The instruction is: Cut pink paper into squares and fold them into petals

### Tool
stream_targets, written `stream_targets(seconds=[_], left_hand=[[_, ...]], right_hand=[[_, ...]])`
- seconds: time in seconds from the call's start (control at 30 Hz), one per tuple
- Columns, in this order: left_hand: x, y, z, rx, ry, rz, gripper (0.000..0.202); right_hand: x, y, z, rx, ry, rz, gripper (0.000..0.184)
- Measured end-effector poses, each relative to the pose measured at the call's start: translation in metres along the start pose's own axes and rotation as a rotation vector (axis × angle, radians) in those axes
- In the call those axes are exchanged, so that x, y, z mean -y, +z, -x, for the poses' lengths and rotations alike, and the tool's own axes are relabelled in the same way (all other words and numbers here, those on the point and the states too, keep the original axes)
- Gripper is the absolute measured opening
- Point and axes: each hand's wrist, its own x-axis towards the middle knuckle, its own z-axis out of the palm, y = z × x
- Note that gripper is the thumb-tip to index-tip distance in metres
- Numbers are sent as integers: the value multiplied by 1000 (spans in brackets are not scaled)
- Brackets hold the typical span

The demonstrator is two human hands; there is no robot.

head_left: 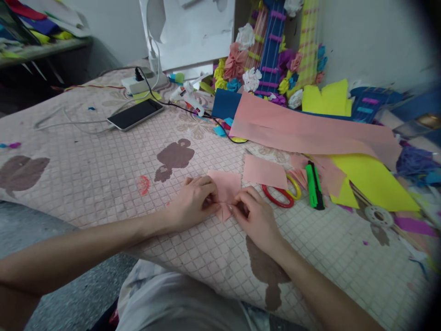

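Observation:
A small pink paper piece lies on the patterned table cover near its front edge. My left hand pinches the paper's lower left part with curled fingers. My right hand pinches the same paper from the right, fingertips meeting the left hand's at the paper's bottom. A second pink paper square lies flat just behind my right hand.
Red and yellow scissors and a green utility knife lie right of the hands. Behind are long pink sheets, yellow paper, a glue gun, a phone, a power strip and paper flowers.

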Motion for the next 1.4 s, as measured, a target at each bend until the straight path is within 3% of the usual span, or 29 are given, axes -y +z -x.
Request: stream_targets(seconds=[1.4], left_hand=[[1, 3, 3, 4, 21, -14, 7]], right_hand=[[1, 3, 1, -26, 3, -9, 5]])
